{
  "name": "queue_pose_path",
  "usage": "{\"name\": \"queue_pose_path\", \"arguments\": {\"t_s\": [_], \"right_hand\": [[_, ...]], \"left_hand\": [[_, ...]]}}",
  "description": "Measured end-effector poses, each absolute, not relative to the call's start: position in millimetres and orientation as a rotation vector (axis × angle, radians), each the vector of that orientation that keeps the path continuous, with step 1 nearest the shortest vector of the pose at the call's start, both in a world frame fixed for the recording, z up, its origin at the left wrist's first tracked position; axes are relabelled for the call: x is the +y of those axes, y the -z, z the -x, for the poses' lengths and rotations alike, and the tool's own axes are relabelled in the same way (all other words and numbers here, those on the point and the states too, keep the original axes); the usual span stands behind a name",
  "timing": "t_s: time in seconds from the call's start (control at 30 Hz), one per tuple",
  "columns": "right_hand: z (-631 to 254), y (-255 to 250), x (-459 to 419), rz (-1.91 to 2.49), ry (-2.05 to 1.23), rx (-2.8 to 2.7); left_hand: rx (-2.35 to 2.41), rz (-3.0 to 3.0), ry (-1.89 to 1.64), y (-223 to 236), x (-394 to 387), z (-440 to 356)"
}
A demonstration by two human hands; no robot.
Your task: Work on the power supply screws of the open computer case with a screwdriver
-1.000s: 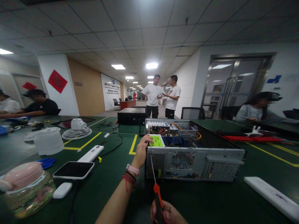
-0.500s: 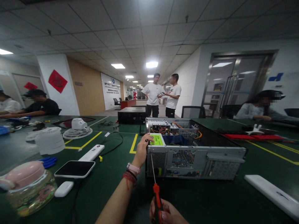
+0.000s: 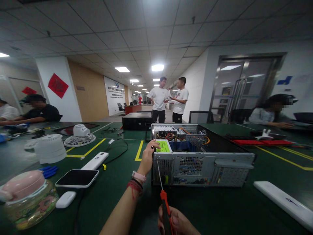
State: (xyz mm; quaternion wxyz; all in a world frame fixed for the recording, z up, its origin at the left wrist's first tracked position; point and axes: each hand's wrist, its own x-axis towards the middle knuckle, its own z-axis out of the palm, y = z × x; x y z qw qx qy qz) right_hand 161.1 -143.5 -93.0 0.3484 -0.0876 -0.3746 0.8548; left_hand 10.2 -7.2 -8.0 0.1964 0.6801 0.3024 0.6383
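While the right hand (image 3: 178,222) clasped the screwdriver (image 3: 164,199), fingers curled round its handle, the shaft slanted forward and left to the computer case (image 3: 210,168), meeting it just beside the left hand (image 3: 147,159), whose bent fingers rested on the power supply (image 3: 165,147).

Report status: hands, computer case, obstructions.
Right hand gripping screwdriver, tip at computer case. Left hand on green-labelled box. Computer case open on top. Nothing visible blocking screwdriver.

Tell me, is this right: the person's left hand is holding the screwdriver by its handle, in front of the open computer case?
Not quite: the head view shows the right hand holding the screwdriver by its handle, in front of the open computer case.
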Motion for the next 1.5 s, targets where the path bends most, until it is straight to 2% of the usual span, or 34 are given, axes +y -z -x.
{"name": "queue_pose_path", "arguments": {"t_s": [0.8, 1.5], "right_hand": [[-156.7, 90.3, -146.8, 0.161, -2.248, -0.952], [-158.8, 74.7, -151.5, 0.328, -2.21, -0.945]], "left_hand": [[0.86, -1.905, -1.782, 7.1, -9.0, -9.6], [0.889, -1.908, -1.771, 5.7, -9.8, -10.1]]}}
